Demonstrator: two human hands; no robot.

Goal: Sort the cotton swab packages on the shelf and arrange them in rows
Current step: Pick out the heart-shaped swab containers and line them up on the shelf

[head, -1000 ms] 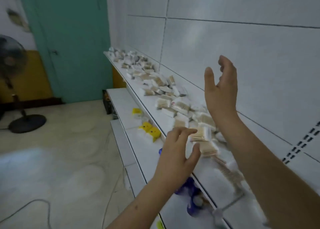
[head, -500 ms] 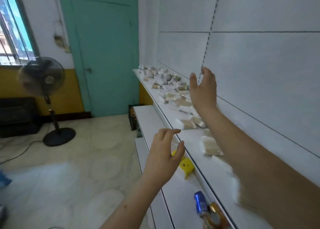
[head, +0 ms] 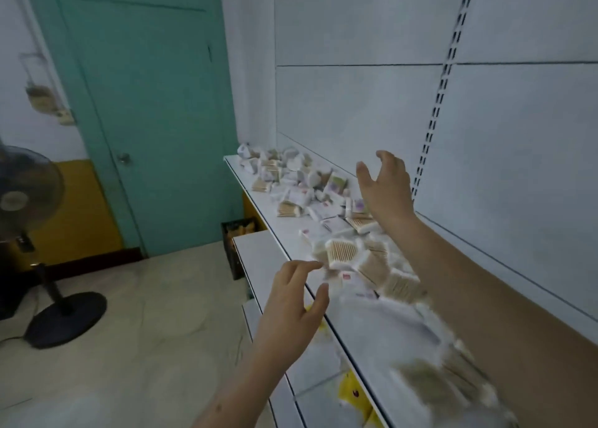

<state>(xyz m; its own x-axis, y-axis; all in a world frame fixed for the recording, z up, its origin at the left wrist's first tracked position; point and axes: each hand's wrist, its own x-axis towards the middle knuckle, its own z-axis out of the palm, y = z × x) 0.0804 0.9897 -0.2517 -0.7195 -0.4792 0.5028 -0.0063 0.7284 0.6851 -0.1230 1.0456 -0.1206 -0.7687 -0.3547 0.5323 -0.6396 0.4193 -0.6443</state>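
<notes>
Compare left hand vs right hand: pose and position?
The left hand hovers low at the shelf's front edge; the right hand is raised farther along, above the cotton swab packages. The left hand's thumb and fingers point toward the packages; the right hand's point upward. Both are loosely open, holding nothing.

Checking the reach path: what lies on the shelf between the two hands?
In the head view, loose cotton swab packages lie scattered on the shelf between the left hand and the right hand.

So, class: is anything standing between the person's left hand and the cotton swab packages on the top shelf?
Nothing visible does. The left hand hovers open at the shelf's front edge, and the nearest cotton swab package lies just beyond its fingertips with only open air between. The right hand hovers open farther back, above the pile.
</notes>
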